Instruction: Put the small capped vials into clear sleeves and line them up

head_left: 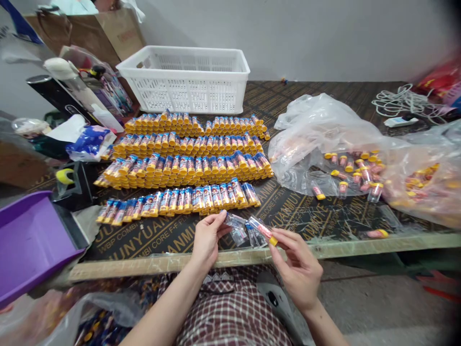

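My left hand [209,240] pinches a clear plastic sleeve [235,221] near the table's front edge. Between the fingers of my right hand [297,264] is a small clear tube [262,229] with a yellow cap and a pink-red print, its cap end toward my palm. The tube's far end is close to the sleeve; I cannot tell whether they touch. More flat clear sleeves [255,238] lie on the table between my hands. Beyond them stand stacked rows of yellow-capped tubes in blue printed wrappers [180,199].
A white plastic basket [187,89] stands behind the rows. To the right, a clear bag [302,144] spills loose yellow-capped tubes [365,175]. A white cable [399,103] lies at the back right. On the left are a purple scoop-like tray [36,240] and a tape dispenser [72,180].
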`<state>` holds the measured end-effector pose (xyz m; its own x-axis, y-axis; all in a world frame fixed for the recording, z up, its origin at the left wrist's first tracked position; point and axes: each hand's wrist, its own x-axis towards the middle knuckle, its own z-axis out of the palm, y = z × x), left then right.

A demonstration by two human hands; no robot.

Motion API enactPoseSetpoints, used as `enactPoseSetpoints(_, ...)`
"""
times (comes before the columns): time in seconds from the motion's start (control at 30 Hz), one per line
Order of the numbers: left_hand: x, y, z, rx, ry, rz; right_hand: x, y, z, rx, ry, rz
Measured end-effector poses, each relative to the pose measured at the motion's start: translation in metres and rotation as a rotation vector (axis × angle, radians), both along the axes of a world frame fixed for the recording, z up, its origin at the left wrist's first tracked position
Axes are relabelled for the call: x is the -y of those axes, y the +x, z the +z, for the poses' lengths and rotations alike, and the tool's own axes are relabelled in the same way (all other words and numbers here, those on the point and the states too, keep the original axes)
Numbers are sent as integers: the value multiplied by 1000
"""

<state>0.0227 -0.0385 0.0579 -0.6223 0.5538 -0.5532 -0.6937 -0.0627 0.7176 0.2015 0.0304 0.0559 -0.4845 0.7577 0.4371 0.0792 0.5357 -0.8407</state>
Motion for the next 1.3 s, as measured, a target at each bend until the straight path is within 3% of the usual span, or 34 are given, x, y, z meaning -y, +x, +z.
enactPoseSetpoints(0.17,1,1,-3,-5,-3,60,5,-1,-6,21,61,29)
enactPoseSetpoints(0.33,0,6,-2,-67,21,7,8,-6,-3,81,49,159)
enactPoseSetpoints(0.53,2,12,8,-14,113,-171,3,-8,-5,113,42,228)
enactPoseSetpoints(0.7,6,20,10,13,99,-443,-5,-10,-6,165,128,213)
enactPoseSetpoints(0.9,9,28,13,34,74,-565,-10,-10,-5,161,13,438)
enactPoseSetpoints(1.0,9,30,13,38,72,-578,-8,-9,-9,125,-42,489)
enactPoseSetpoints(1.3,10,31,12,39,64,-582,-5,-10,-13,47,-108,456)
